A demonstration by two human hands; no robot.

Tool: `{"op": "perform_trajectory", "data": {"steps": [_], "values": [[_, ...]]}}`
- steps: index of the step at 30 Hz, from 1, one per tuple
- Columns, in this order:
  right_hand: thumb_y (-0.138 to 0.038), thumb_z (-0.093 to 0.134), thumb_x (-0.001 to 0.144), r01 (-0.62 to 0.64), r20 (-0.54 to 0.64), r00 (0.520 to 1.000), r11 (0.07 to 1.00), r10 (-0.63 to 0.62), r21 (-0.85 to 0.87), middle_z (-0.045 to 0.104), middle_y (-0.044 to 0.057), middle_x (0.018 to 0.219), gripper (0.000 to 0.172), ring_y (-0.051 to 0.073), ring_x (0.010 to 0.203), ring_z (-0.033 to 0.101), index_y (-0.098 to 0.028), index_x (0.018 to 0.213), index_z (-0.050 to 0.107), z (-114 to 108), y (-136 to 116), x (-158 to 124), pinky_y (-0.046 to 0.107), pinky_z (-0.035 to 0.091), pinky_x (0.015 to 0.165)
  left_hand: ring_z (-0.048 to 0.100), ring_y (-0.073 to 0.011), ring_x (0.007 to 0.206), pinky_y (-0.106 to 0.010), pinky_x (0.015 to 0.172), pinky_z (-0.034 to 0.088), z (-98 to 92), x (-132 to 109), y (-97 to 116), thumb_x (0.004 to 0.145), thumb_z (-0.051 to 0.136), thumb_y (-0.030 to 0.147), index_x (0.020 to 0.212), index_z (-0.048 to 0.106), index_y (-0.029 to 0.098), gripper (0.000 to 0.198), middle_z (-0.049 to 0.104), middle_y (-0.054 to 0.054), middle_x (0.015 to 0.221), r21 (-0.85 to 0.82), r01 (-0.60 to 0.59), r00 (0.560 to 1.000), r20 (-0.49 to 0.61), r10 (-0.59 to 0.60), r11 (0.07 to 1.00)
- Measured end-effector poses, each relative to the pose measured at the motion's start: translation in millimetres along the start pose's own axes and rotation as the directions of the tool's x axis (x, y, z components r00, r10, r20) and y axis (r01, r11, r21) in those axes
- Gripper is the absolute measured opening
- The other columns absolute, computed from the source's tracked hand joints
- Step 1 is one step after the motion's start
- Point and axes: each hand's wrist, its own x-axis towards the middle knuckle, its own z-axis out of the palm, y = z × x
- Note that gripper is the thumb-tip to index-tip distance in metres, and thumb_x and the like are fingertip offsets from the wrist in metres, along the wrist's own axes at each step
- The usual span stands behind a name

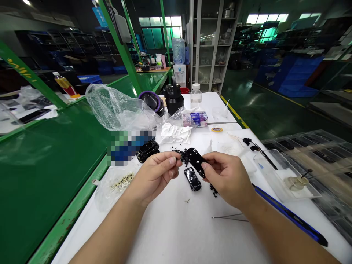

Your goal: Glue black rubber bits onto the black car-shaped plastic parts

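My right hand (227, 176) grips a black curved plastic cover (195, 161) with small white spots, thumb on its face. Just left of it, my left hand (162, 170) is pinched, its fingertips closed on something too small to make out. Beneath the two hands a second glossy black part (193, 179) lies on the white table (170, 227). Small black pieces (181, 156) are scattered behind the fingertips. A stack of black parts (147, 150) stands beyond my left hand. Nearer the left edge, a clear bag (123, 183) holds small yellowish and dark pieces.
Tweezers (229, 217) lie below my right hand. To the right are a blue cutter (291, 216), a clear tray (287, 179) with a small jar, and yellow tape (217, 129). Farther back stand a black bottle (173, 101), a clear bottle (196, 94) and a large plastic bag (118, 106).
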Motion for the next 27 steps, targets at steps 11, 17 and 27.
{"op": "perform_trajectory", "data": {"steps": [11,17,27], "values": [[-0.021,0.056,0.085,-0.054,0.017,0.998,0.998,0.054,0.035,0.059,-0.001,0.065,0.011,0.014,0.058,0.056,-0.018,0.081,0.066,-4.2,-9.5,-1.1,0.025,0.049,0.051,0.051,-0.0075,0.058,-0.020,0.058,0.040,-7.4,0.3,-8.4,0.081,0.072,0.044,0.081,0.075,0.020,0.024,0.068,-0.001,0.071,0.373,-0.169,0.978,-0.052,0.202,0.913],[-0.020,0.054,0.085,-0.021,0.004,1.000,1.000,0.021,0.017,0.055,-0.002,0.061,0.013,0.013,0.054,0.052,-0.018,0.081,0.067,-4.3,-10.4,-3.2,0.025,0.042,0.048,0.052,-0.0104,0.060,-0.023,0.059,0.042,-3.3,0.3,-7.2,0.084,0.068,0.042,0.081,0.075,0.018,0.024,0.069,-0.002,0.074,0.534,-0.182,0.963,-0.073,0.259,0.826],[-0.014,0.055,0.083,0.124,-0.047,0.990,0.983,-0.131,-0.135,0.066,0.000,0.073,0.017,0.014,0.063,0.057,-0.019,0.084,0.071,-3.5,-7.8,-1.1,0.026,0.044,0.056,0.054,-0.0143,0.062,-0.025,0.061,0.044,0.0,-0.7,-6.8,0.084,0.066,0.041,0.083,0.076,0.019,0.024,0.072,-0.004,0.076,0.656,-0.148,0.969,-0.054,0.242,0.740]]}}
